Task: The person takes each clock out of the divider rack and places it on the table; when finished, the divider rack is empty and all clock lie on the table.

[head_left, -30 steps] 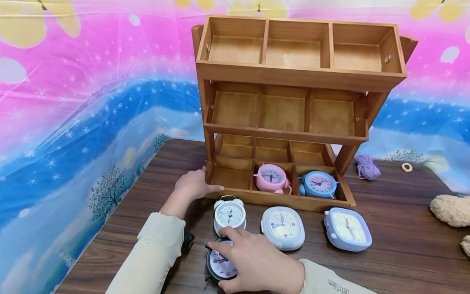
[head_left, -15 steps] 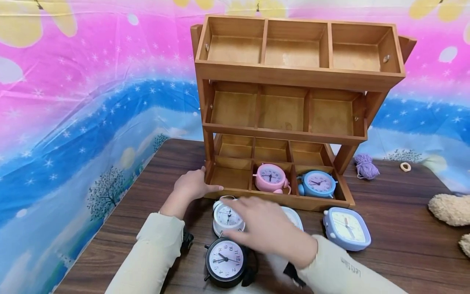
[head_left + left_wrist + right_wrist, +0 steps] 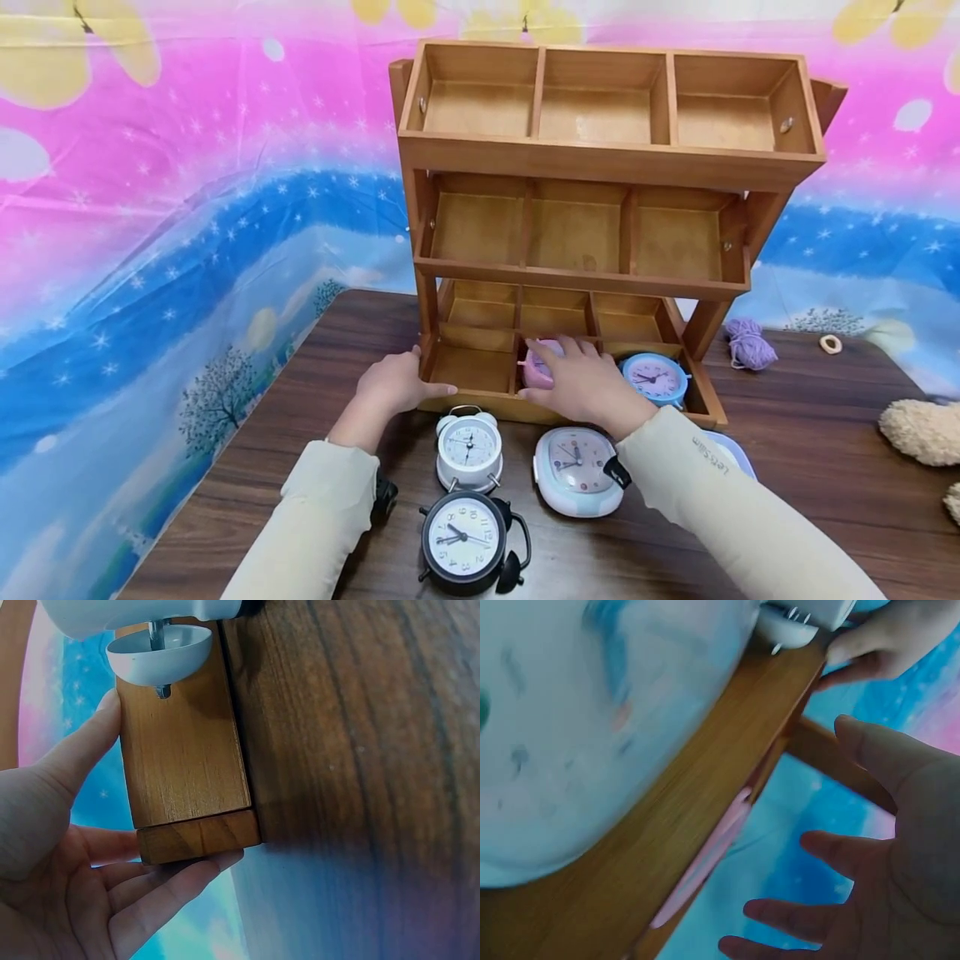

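Note:
My left hand [image 3: 393, 383] grips the left front corner of the wooden shelf [image 3: 607, 158], thumb along the bottom tray's front and fingers around its end [image 3: 199, 836]. My right hand [image 3: 581, 379] hovers with spread fingers over the pink alarm clock [image 3: 538, 373], which sits in the middle front compartment of that tray and is partly covered. In the right wrist view the clock's pink rim [image 3: 705, 862] shows apart from the fingers. A blue alarm clock [image 3: 654, 379] stands in the right front compartment.
In front of the shelf stand a white twin-bell clock [image 3: 470, 446], a black twin-bell clock [image 3: 461, 537] and a rounded white-and-blue clock [image 3: 576, 475]. My right sleeve mostly hides a lilac clock [image 3: 731, 450]. Purple yarn [image 3: 750, 343] and a wooden ring [image 3: 830, 343] lie right.
My right hand has let go of the black clock and moved up and right, over the pink clock. My left hand stays at the shelf corner.

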A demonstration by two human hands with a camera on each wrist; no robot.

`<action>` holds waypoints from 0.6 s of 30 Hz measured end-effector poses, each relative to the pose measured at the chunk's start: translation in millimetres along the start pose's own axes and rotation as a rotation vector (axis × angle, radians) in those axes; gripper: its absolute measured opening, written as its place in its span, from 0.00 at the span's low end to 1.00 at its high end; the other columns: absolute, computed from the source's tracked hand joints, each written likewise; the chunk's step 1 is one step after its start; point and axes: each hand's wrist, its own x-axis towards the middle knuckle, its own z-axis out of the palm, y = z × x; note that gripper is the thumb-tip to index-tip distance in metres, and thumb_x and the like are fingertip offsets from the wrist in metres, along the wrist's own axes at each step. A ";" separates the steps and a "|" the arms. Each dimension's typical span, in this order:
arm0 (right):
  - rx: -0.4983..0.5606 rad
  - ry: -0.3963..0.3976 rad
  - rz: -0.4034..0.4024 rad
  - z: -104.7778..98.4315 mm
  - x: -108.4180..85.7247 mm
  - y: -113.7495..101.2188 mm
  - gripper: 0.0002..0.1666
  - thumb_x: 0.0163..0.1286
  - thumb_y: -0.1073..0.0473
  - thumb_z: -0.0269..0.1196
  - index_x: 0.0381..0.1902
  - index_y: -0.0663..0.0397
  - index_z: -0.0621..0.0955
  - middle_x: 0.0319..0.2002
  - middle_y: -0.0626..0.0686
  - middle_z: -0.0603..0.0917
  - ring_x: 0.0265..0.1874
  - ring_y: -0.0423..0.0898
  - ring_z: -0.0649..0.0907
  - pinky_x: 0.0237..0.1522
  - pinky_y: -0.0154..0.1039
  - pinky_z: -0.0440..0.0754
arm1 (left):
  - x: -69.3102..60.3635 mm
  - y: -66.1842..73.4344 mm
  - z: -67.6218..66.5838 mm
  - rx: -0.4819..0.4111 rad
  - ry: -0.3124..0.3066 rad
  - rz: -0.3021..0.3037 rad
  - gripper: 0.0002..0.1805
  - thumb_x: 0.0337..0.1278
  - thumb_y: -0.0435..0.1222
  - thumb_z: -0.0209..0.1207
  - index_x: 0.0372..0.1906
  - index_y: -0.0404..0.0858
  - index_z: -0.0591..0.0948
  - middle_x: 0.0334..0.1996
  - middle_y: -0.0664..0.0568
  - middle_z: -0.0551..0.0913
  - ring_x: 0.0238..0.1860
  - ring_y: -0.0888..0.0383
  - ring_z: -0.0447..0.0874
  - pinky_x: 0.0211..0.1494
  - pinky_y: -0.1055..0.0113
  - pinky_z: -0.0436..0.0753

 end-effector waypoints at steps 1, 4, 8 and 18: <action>0.010 -0.009 0.019 1.1 2.6 2.5 0.48 0.66 0.32 0.60 0.78 0.42 0.61 0.73 0.66 0.61 0.70 0.71 0.61 0.65 0.71 0.59 | -0.3 -0.1 0.4 -0.003 -0.001 -0.001 0.53 0.56 0.58 0.65 0.76 0.30 0.58 0.66 0.32 0.71 0.63 0.36 0.74 0.63 0.43 0.74; 0.056 -0.028 0.073 2.8 8.6 7.4 0.49 0.66 0.33 0.60 0.77 0.51 0.62 0.71 0.68 0.64 0.68 0.71 0.64 0.64 0.68 0.65 | -1.1 0.2 1.4 -0.002 -0.003 -0.003 0.53 0.56 0.58 0.66 0.76 0.30 0.58 0.66 0.32 0.71 0.63 0.36 0.74 0.63 0.43 0.74; 0.075 -0.032 0.111 4.3 15.4 11.6 0.50 0.65 0.34 0.61 0.69 0.69 0.66 0.63 0.71 0.70 0.59 0.67 0.73 0.60 0.61 0.74 | -1.0 0.3 2.1 0.011 0.000 -0.004 0.53 0.56 0.58 0.66 0.76 0.30 0.59 0.66 0.32 0.71 0.63 0.36 0.74 0.62 0.44 0.75; 0.119 -0.071 0.117 4.7 27.5 18.0 0.50 0.62 0.37 0.66 0.74 0.57 0.63 0.61 0.71 0.70 0.55 0.67 0.77 0.56 0.63 0.77 | -0.4 0.1 -1.1 0.024 0.004 0.003 0.54 0.54 0.59 0.66 0.76 0.31 0.59 0.65 0.33 0.73 0.60 0.37 0.77 0.60 0.45 0.77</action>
